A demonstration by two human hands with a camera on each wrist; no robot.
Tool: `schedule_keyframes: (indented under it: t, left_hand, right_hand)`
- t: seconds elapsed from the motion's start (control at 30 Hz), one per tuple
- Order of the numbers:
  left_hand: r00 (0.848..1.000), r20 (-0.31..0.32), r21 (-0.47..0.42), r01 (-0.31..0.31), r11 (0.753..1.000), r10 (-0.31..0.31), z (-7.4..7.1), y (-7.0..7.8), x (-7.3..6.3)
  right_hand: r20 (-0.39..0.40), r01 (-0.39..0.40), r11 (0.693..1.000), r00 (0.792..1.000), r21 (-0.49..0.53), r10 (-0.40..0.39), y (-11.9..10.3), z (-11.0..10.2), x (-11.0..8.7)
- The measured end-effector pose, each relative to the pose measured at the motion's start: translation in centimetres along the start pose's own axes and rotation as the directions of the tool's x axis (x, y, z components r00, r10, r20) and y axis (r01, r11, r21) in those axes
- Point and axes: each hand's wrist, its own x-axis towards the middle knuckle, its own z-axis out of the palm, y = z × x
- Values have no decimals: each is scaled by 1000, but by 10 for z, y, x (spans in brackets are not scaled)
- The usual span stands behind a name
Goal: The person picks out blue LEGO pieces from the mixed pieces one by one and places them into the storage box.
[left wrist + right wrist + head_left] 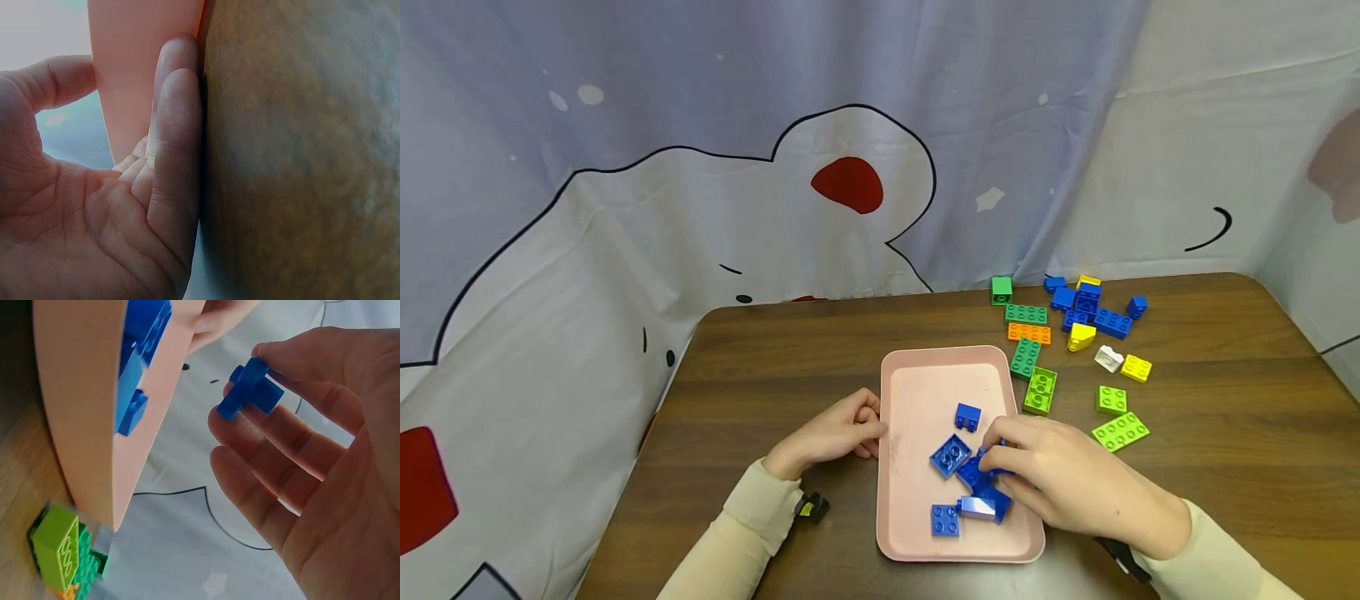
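A pink tray (936, 383) lies on the table with several blue toy bricks in its lower right part, one of them (945, 520) stud side up. At the tray's left edge my left hand (838, 429) holds the side, thumb at the rim and fingers low against the outer wall (128, 75). Over the right half of the tray, my right hand (1060, 471) pinches a small blue brick (262, 390) between thumb and fingertips. That brick is mostly hidden by the hand in the head view, while the right wrist view shows it raised clear of the tray.
Right of the tray lie green bricks (1026, 358), an orange brick (1028, 333) and lime bricks (1120, 431). Farther back are more blue bricks (1112, 323), yellow ones (1137, 367) and a white piece (1108, 358). A patterned curtain (700, 217) hangs behind the table.
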Motion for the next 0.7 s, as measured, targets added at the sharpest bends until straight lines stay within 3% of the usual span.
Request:
schedule_keyframes:
  t: [0.27, 0.53, 0.7]
  left_hand:
    - [1000, 0, -4, -4, 1000, 4, 0, 0, 0]
    - [1000, 1, -1, -1, 1000, 1, 0, 1, -1]
    - [1000, 2, -3, 7, 1000, -7, 0, 2, -1]
  right_hand:
    - [59, 4, 999, 998, -40, -2, -9, -5, -1]
    - [165, -21, 997, 986, -80, 34, -14, -10, -11]
    - [140, -27, 994, 989, -103, 41, -14, -9, -12]
